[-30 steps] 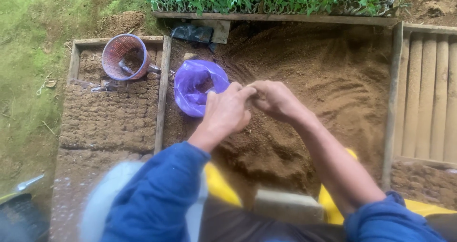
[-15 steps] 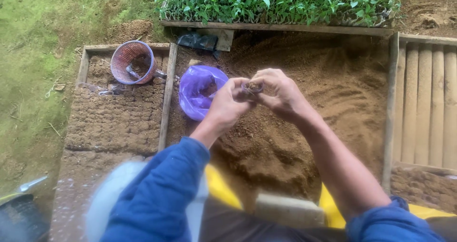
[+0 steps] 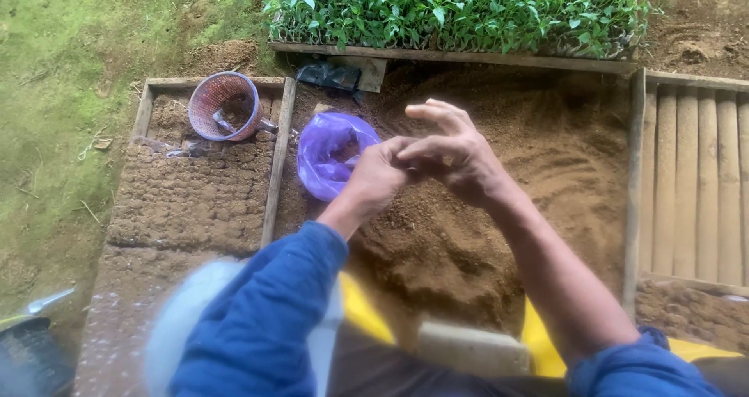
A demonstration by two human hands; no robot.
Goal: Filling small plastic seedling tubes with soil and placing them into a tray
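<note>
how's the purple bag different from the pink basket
The purple bag is soft, crumpled plastic film; the pink basket is stiff mesh with a round rim. The bag lies on the soil bed beside the left hand; the basket rests in the next wooden frame. Both are open.

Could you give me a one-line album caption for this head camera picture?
Left hand and right hand meet above a soil heap, beside a purple bag, seedlings behind.

Our left hand (image 3: 376,180) & right hand (image 3: 456,159) meet, fingertips touching, over the soil pile (image 3: 484,233). Purple bag (image 3: 331,155) just beside left hand; pink basket (image 3: 224,106) further left; seedlings (image 3: 468,10) at top.
</note>
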